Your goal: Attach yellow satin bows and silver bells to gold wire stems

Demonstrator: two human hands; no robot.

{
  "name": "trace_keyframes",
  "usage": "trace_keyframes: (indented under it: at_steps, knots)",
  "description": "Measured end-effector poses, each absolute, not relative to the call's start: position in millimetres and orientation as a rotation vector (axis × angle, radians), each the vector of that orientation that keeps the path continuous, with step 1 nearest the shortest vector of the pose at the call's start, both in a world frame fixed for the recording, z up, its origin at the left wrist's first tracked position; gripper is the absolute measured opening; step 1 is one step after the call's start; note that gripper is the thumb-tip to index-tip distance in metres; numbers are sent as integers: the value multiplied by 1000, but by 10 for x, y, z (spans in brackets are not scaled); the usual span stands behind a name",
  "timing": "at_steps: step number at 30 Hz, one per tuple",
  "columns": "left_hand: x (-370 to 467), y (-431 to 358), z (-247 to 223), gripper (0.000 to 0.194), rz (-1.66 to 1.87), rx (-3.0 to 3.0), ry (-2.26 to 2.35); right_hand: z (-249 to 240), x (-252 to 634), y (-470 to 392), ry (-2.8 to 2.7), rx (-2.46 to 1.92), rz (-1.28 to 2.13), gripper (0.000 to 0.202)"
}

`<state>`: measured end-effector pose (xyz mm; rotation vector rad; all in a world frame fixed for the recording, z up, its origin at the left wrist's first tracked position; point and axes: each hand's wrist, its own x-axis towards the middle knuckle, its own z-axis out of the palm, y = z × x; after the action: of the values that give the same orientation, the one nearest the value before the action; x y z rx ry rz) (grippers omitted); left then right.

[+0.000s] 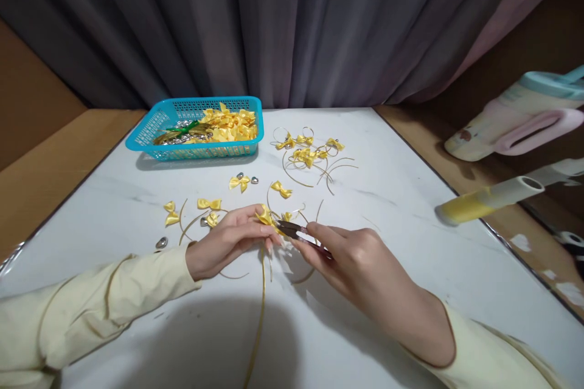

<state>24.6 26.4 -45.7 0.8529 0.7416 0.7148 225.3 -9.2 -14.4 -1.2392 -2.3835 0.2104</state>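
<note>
Between the fingers of my left hand (239, 231) is a yellow ribbon bow (263, 215), with a gold wire (261, 304) hanging down below it. My right hand (360, 258) grips a pair of dark-jawed pliers (292, 231), whose tips reach the bow and wire. The exact spot where the jaws meet the wire is too small to make out. Around my hands lie loose yellow bows (210, 203), curved gold wires and silver heart-shaped beads (162, 243). Another bow (281, 189) rests just beyond my fingertips.
A blue basket (137, 141) of yellow bows and silver pieces stands at the back left. Bows with bent wires (310, 157) are clustered at the back right. A tumbler (483, 112) and a roll of yellow ribbon or tape (465, 206) lie along the right side.
</note>
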Motion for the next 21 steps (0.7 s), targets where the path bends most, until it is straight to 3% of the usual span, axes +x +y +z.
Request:
trace_keyframes:
  at_steps: [21]
  knots:
    - [223,233,-495,16,650,1021,758,-170,2194,-154,-2339,-1368,357,27]
